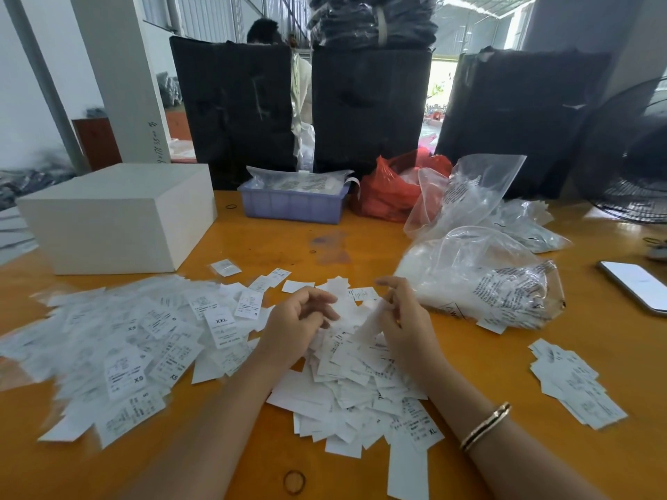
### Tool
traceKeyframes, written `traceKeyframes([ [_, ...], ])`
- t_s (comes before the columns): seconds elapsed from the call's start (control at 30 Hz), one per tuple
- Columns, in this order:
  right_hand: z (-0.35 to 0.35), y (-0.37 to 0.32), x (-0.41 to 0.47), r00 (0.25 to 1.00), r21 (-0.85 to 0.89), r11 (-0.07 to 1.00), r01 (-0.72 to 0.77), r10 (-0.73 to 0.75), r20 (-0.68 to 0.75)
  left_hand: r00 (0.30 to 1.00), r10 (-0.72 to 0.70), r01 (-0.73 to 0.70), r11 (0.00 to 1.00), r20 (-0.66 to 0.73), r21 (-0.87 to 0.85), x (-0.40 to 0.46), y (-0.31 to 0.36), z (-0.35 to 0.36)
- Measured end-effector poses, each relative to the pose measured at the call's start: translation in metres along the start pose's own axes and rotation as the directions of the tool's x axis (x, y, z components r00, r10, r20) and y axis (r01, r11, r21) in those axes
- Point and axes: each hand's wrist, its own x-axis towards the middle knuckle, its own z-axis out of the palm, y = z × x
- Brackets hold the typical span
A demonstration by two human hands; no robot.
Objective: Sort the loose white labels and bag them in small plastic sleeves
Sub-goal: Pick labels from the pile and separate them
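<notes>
- Loose white labels (361,373) lie in a heap at the middle of the desk (469,355), right under both hands; we put this as the unsorted stock.
- Second spread of labels (119,341) covers the left of the desk. Sizes XS, XXL, S are readable there, so we can't call it one clean sorted group; some look sleeved, blur makes that unsure.
- Small batch of labels (574,384) sits apart at the right, near the edge; we judge it a sorted-out pile.
- Left hand (299,319) hovers over the heap, fingers loosely curled. Whether they pinch a label we cannot tell.
- Right hand (400,312) holds a thin white piece (371,319) pinched between thumb and fingers. Label or sleeve? Motion blur hides it.
- Clear plastic bags (480,276) lie just right of the heap, printed text on them; contents look white but are hard to make out.
- Progress: we judge the task early to midway. Big heap still to sort, bagging mostly ahead.
- Blue tray (292,205) at the back holds plastic-wrapped stuff, contents unclear; the red bag (389,196) beside it likewise.
- White box (115,218) back left is closed. A phone (635,286) is cut off at the right.
</notes>
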Motion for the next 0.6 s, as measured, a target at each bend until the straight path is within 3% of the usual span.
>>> traceKeyframes([
  [0.37,-0.011,-0.007,0.002,0.987,0.399,0.914,-0.073,0.123,-0.1,0.994,0.013,-0.006,0.998,-0.109,0.065,-0.001,0.002,-0.002],
  [0.5,-0.007,-0.007,-0.002,0.987,0.258,0.953,-0.157,0.162,-0.001,0.992,0.035,-0.022,0.994,-0.122,0.105,0.0,0.003,-0.001],
  [0.6,-0.005,-0.011,-0.005,0.985,0.22,0.966,-0.134,0.106,0.133,0.997,0.041,-0.033,0.993,-0.071,0.117,0.0,0.002,-0.002],
])
